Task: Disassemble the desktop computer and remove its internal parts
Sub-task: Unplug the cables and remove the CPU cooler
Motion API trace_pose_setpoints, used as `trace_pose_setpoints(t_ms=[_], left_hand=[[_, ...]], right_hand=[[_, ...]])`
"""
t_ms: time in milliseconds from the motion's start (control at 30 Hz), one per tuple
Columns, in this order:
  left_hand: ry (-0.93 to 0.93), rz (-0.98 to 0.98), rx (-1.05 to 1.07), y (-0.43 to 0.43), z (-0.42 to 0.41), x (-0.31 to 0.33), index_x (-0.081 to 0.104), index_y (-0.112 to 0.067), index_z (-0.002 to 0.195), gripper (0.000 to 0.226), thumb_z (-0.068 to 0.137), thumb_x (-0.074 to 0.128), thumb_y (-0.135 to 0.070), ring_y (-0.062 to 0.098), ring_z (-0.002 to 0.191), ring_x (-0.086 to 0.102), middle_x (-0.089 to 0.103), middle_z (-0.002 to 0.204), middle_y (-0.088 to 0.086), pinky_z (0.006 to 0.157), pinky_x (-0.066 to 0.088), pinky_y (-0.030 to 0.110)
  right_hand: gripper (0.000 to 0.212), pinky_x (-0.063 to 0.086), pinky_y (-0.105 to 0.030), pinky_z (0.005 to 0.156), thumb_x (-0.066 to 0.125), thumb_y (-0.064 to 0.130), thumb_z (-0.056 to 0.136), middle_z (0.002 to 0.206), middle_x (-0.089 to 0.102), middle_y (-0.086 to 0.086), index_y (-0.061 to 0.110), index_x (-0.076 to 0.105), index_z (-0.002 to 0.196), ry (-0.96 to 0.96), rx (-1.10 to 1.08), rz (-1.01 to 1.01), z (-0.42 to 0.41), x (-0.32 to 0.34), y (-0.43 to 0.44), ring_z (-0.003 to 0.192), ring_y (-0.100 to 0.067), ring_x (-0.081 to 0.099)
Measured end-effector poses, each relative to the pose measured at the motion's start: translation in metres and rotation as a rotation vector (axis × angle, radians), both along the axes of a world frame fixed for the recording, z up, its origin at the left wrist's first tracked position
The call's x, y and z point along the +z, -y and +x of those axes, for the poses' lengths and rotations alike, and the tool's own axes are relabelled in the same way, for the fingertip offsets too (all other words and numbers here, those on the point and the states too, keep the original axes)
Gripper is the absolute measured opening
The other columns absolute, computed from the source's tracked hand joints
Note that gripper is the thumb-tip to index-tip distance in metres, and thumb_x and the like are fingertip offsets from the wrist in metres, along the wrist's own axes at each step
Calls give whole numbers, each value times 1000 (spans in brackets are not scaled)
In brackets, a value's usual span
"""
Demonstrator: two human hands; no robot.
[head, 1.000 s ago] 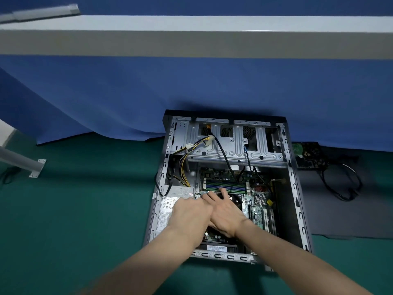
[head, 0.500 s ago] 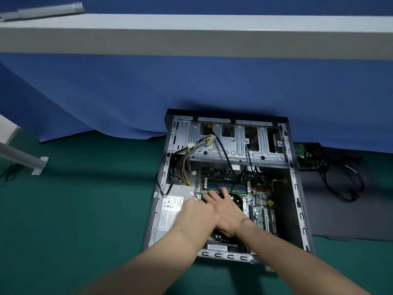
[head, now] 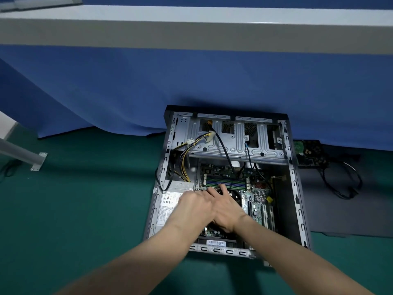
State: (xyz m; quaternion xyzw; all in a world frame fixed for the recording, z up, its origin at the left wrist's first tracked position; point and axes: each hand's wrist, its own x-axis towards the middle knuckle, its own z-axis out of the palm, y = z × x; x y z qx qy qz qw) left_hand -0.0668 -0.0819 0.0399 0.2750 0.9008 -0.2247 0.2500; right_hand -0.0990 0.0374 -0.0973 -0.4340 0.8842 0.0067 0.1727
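Observation:
The desktop computer case (head: 295, 188) lies open on its side on the green floor. Inside I see the motherboard (head: 258, 207), memory sticks (head: 225, 182), the power supply (head: 168, 206) at the left and the drive cage (head: 234, 145) at the far end. Both my hands are on the black CPU cooler (head: 235, 197) in the middle of the board. My right hand (head: 228, 210) drapes over it with its fingertips at the far edge. My left hand (head: 194, 206) presses in from the left, its fingers hidden under the right hand.
Yellow and black power cables (head: 184, 165) run from the power supply up to the drive cage. A loose circuit board (head: 310, 155) and a black cable (head: 345, 185) lie on a dark mat (head: 340, 218) right of the case. Blue cloth (head: 191, 81) hangs behind; a metal leg (head: 27, 157) stands left.
Both hands stay on the CPU cooler in nearly the same pose. Only the view has shifted a little.

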Motion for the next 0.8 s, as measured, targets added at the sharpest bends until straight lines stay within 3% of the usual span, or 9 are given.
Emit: trace_pose_setpoints(t_ms=[67,167,267,333,400,500,567,600,800], left_hand=[[32,91,83,5,-9,-2,60,-13,97,13,88,58,-5,21,90,59,60,98,2,54,31,25],[82,136,404,1,-20,-8,56,-16,111,25,87,61,-15,22,108,56,58,113,2,77,43,30],[235,201,833,6,-21,-11,54,-16,117,30,88,61,-22,22,110,54,56,119,4,81,43,29],[287,295,976,13,-22,-8,57,-13,113,29,86,60,-23,23,108,56,58,119,6,80,43,29],[210,277,805,14,-18,-1,58,-12,112,28,88,56,-27,24,105,58,59,115,6,79,43,31],[-52,130,173,6,0,8,53,-5,107,17,91,51,-12,22,73,50,54,94,9,61,39,29],[9,138,-26,8,5,0,56,-3,104,16,90,49,0,21,70,48,51,86,8,51,28,25],[43,152,0,11,5,-2,59,-6,105,17,90,51,-2,22,78,55,54,89,7,53,26,25],[177,371,905,18,-7,-10,50,-18,100,22,95,46,-39,26,107,55,57,114,7,77,38,32]], right_hand=[[56,23,-53,99,13,43,95,119,49,-8,13,55,117,-25,-10,-3,0,-1,-1,112,-26,38],[56,29,-54,97,15,44,95,110,54,-9,10,59,105,-42,-34,-45,2,1,-1,105,-27,44],[54,29,-55,98,18,46,97,113,52,-8,11,59,107,-47,-26,-21,2,0,0,108,-27,43],[46,28,-56,98,25,44,98,115,52,-8,13,58,105,-38,-14,-19,1,-1,1,111,-29,43],[51,27,-56,98,18,44,96,119,51,-8,14,57,109,-15,-8,15,1,-2,2,112,-29,42],[70,22,-55,100,1,45,89,126,48,-8,14,55,121,-12,0,23,0,-2,1,114,-28,36],[75,21,-56,100,-2,45,83,123,48,-9,12,55,119,8,-1,10,0,0,0,114,-28,36],[72,22,-56,100,1,46,85,120,48,-9,12,55,116,0,-1,13,1,0,0,114,-28,37],[53,27,-55,96,15,45,95,114,52,-9,12,56,104,-61,-2,9,2,0,1,110,-29,44]])
